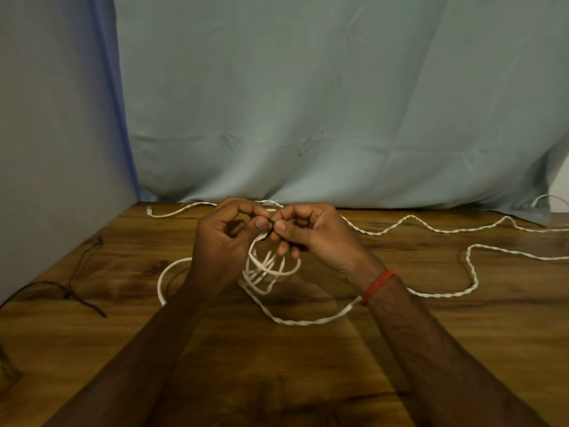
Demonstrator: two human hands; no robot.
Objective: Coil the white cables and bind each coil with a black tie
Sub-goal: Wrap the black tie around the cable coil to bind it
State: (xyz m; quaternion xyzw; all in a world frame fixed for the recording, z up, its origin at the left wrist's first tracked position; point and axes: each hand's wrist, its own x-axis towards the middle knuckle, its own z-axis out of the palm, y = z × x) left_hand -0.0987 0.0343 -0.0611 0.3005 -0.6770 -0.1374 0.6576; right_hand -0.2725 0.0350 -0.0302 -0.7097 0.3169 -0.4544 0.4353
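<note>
I see the left hand point(228, 238) and right hand point(311, 235) each pinching a thin black tie point(271, 228) between thumb and forefinger, atop a small coil of white cable point(268, 271) over the brown wooden table point(400, 349).

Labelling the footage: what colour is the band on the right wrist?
The wrist band is orange-red; head view.

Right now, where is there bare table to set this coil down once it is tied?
The table is bare along its near edge, this side of the front loop of the white cable, and at near right. Crowded: cable loops across the right side, black ties at left.
</note>
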